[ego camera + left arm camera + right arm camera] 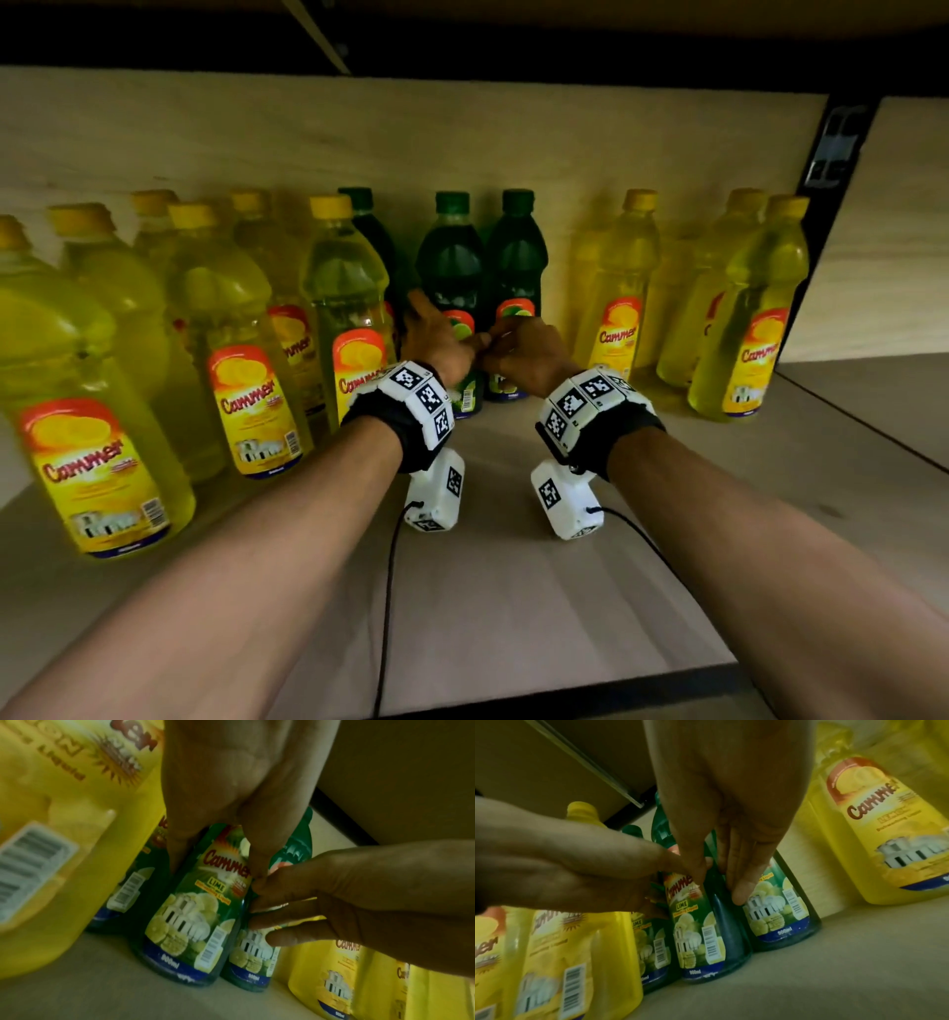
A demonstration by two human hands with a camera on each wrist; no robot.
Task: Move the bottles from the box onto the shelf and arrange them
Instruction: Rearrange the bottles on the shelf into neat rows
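1. I have both hands deep in the shelf [513, 591] at the pair of green lime bottles in the middle. My left hand [441, 339] is on the left green bottle [452, 267], thumb and fingers lying nearly straight along its label sides. My right hand [529, 349] rests extended fingers on the right green bottle [516, 262]; neither hand seems to clamp hard.
2. The step, as I judge it, is squaring these two against each other, labels forward.
3. To do it well I would press low on the bodies, near the label, not at the caps, and slide the bases flat along the board so nothing tips.
4. I would keep my left wrist away from the nearest yellow bottle [349, 308], which stands just beside that hand.
5. A third green bottle [369, 226] stands behind, partly hidden.
6. Yellow bottles [626, 288] fill both flanks; the box is not in view.
7. The bottles are translucent plastic, tapering from broad shoulders to a narrow neck, with glossy printed labels. They look slick and light enough to skid.
8. The shelf board is matte pale wood grain, smooth enough for sliding.
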